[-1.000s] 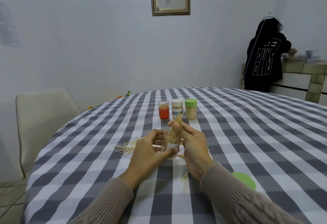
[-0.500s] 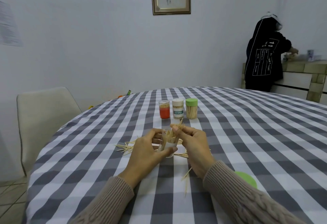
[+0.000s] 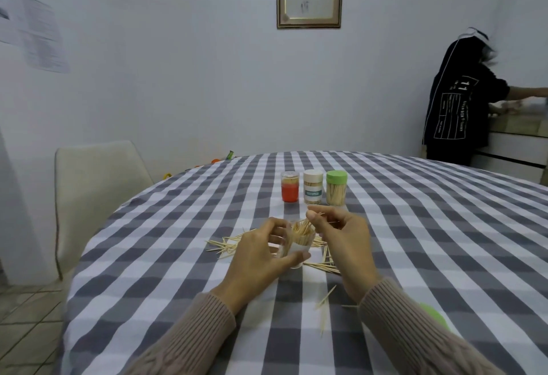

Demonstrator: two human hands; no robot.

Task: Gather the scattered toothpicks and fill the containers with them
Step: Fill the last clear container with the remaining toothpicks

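Observation:
My left hand grips a small clear container with a white label, held just above the checked tablecloth and packed with toothpicks standing on end. My right hand is beside its mouth, thumb and fingers pinching a few toothpicks that poke out to the right. Loose toothpicks lie scattered on the cloth behind and to the right of the container, and a few more toothpicks lie near my right wrist.
Three capped containers stand in a row further back: an orange one, a white one and a green-lidded one. A green lid lies by my right sleeve. A white chair stands left; a person stands at the far right.
The bundle my right hand held upright over the container has gone down into it. My right hand has drawn slightly right, keeping only a few toothpicks.

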